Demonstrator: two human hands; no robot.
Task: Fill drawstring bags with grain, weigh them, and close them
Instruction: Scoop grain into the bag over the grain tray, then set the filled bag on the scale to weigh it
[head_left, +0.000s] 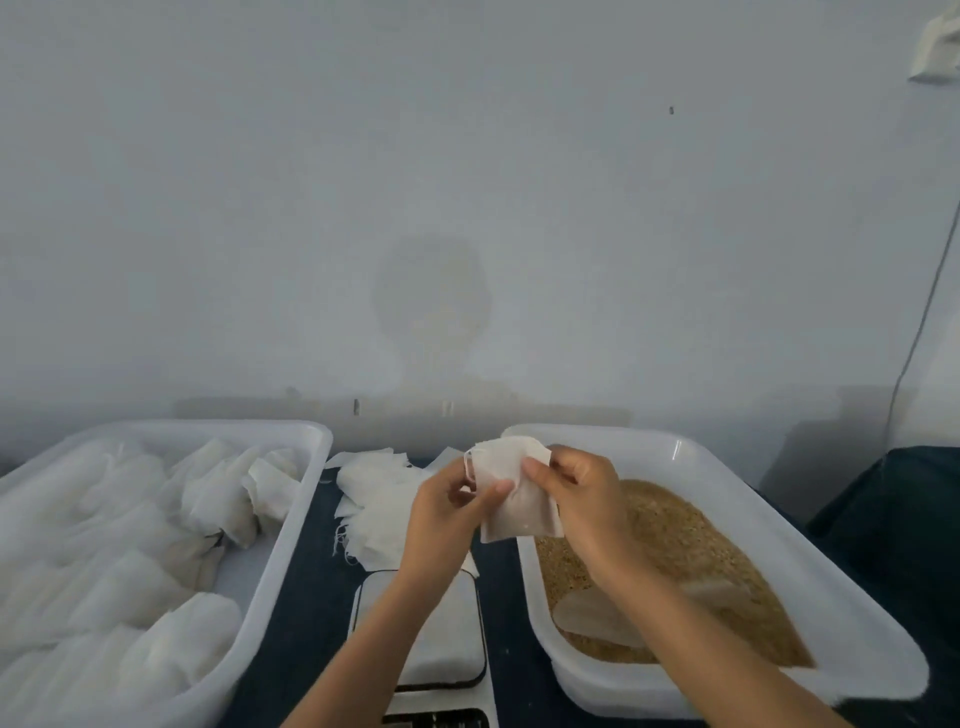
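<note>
I see both hands raised above the dark table surface (311, 587), sharing one small flat white fabric drawstring bag (514, 493). My left hand (447, 512) has its fingers curled, the thumb pressed onto the bag's face near its left edge, pinching the cloth; the thin white drawstring loop (470, 467) sticks out just above that thumb. My right hand (582, 499) pinches the bag's upper right part, its thumb on the front and the other fingers bent behind. The bag hangs limp and looks unfilled, held between the two tubs, over the left edge of the grain tub.

Below the right wrist sits the white rectangular plastic tub (727, 478) holding tan grain (691, 540), with a pale translucent scoop (597, 616) lying in the grain. Under the left forearm is a small white digital scale with a dark rim (447, 649); its display is cut off at the frame's bottom and I cannot read it. A loose pile of empty white bags (374, 499) lies on the table behind the scale. At far left, another white plastic tub (291, 519) holds filled white bags (130, 571). No writing or brand is legible anywhere.
</note>
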